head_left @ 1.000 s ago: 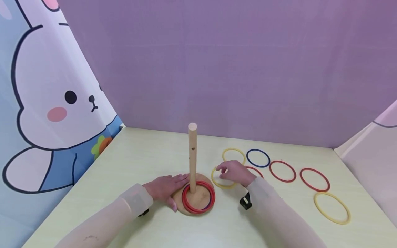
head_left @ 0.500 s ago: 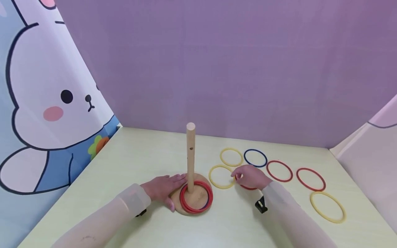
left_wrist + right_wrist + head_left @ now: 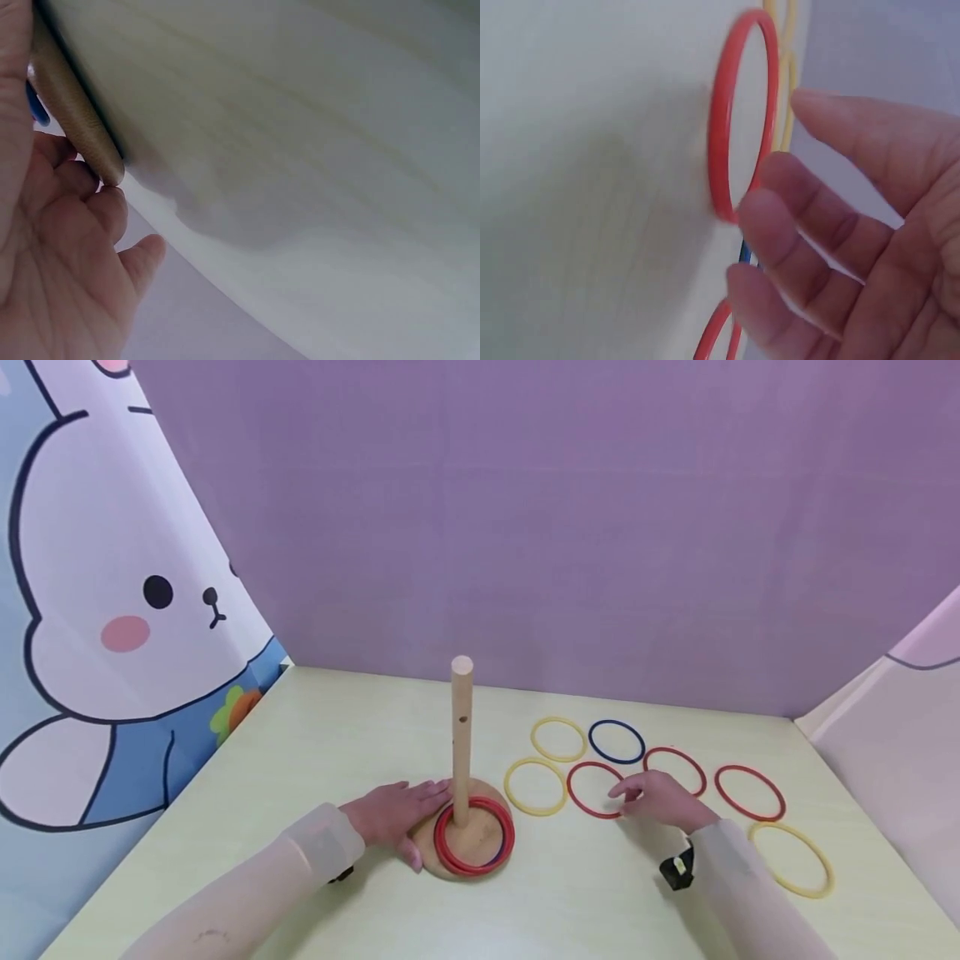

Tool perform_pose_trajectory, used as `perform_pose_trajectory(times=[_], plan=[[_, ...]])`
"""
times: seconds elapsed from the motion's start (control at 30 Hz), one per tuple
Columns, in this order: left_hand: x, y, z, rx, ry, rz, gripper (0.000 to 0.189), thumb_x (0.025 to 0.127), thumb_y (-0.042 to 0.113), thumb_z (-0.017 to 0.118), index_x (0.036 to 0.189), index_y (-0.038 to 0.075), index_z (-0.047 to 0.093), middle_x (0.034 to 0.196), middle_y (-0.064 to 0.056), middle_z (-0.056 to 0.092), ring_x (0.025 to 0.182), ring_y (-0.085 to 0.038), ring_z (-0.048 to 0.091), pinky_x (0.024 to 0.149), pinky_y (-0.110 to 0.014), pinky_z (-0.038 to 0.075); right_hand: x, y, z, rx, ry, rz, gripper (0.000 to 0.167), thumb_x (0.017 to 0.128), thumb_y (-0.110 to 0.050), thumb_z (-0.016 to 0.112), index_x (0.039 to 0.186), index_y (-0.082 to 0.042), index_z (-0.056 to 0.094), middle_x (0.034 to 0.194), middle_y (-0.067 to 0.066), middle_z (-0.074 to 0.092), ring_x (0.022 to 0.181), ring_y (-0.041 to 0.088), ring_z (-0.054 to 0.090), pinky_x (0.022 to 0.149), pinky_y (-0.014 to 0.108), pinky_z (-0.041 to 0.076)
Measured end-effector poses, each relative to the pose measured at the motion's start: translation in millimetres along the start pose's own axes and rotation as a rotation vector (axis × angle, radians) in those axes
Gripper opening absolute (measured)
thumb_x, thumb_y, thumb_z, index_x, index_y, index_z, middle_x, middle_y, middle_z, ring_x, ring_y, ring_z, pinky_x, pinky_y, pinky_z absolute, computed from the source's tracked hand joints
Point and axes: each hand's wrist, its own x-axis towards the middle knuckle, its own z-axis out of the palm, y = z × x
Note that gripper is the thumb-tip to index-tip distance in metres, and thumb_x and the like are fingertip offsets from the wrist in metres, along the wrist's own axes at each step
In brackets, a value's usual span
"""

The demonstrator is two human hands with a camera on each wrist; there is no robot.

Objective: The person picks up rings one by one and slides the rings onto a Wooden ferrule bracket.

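Observation:
A wooden peg [image 3: 462, 752] stands upright on a round wooden base [image 3: 427, 847]. Red rings [image 3: 510, 839] lie around its foot, with a blue ring partly hidden among them. My left hand [image 3: 393, 818] rests at the left of the base, fingers on the wood and thumb by the near rim; the left wrist view has its fingertips at the edge of the base [image 3: 79, 112]. Fingers loosely bent and holding nothing, my right hand [image 3: 663, 797] hovers by the right edge of a red ring [image 3: 570, 789]. That red ring [image 3: 720, 135] lies just past its fingertips in the right wrist view.
Flat on the table [image 3: 360, 718] lie more rings: a yellow ring [image 3: 507, 789] nearest the base, another yellow ring [image 3: 534, 739] and a blue ring [image 3: 592, 742] behind, two red rings [image 3: 780, 797] and a yellow ring [image 3: 828, 877] farther right. A purple cloth [image 3: 525, 527] hangs behind.
My right hand has moved right, from over the near yellow ring across the red ring to its right side, uncovering both. The left hand has stayed on the base, and the rings have not moved.

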Motion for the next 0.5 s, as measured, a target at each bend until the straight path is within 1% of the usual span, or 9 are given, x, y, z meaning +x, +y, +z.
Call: perform_pose_trajectory(times=[0.07,0.13,0.2,0.23,0.4,0.5], plan=[[-0.6,0.5,-0.3,0.006,-0.002,-0.003,0.11,0.066,0.057,0.077,0.148,0.001,0.031,0.154,-0.014,0.03,0.136,-0.034,0.035,0.105,-0.052,0.035,-0.4,6,-1,0.054,-0.005,0.066,0.023,0.079,0.002,0.071,0.102,0.0,0.072,0.083,0.004,0.066,0.071,0.017,0.056,0.06,0.028,0.047],[-0.9,0.8,-0.3,0.004,-0.002,-0.006,0.11,0.065,0.057,0.078,0.148,0.001,0.031,0.154,-0.014,0.03,0.136,-0.035,0.035,0.105,-0.053,0.034,-0.4,10,-2,0.125,-0.011,0.139,0.027,0.082,0.0,0.069,0.109,0.001,0.07,0.08,0.003,0.063,0.064,0.017,0.053,0.054,0.027,0.045],[-0.8,1.1,0.1,-0.004,-0.003,-0.012,0.11,0.065,0.056,0.078,0.148,0.001,0.031,0.154,-0.014,0.03,0.136,-0.035,0.035,0.105,-0.054,0.034,0.0,13,-2,0.2,-0.009,0.226,0.032,0.083,-0.001,0.066,0.115,0.001,0.067,0.077,0.003,0.06,0.059,0.017,0.05,0.05,0.027,0.043],[-0.7,1.2,0.3,-0.003,-0.003,-0.014,0.11,0.065,0.056,0.079,0.148,0.001,0.031,0.154,-0.014,0.03,0.136,-0.035,0.035,0.105,-0.054,0.034,0.1,15,-1,0.221,-0.008,0.254,0.034,0.084,-0.002,0.066,0.117,0.001,0.065,0.075,0.004,0.059,0.057,0.017,0.049,0.049,0.026,0.042],[0.3,1.3,1.5,0.006,-0.008,-0.029,0.11,0.065,0.053,0.08,0.149,0.003,0.031,0.155,-0.012,0.029,0.137,-0.033,0.034,0.106,-0.053,0.033,2.8,18,0,0.27,0.02,0.357,0.042,0.086,-0.007,0.066,0.126,0.003,0.059,0.067,0.004,0.054,0.053,0.016,0.046,0.05,0.027,0.043],[1.0,1.3,1.9,0.015,-0.008,-0.028,0.109,0.065,0.053,0.08,0.149,0.003,0.031,0.155,-0.012,0.028,0.137,-0.033,0.034,0.106,-0.053,0.034,4.4,18,-1,0.275,0.032,0.391,0.047,0.087,-0.01,0.065,0.13,0.005,0.054,0.066,0.004,0.052,0.056,0.017,0.047,0.052,0.028,0.043]])
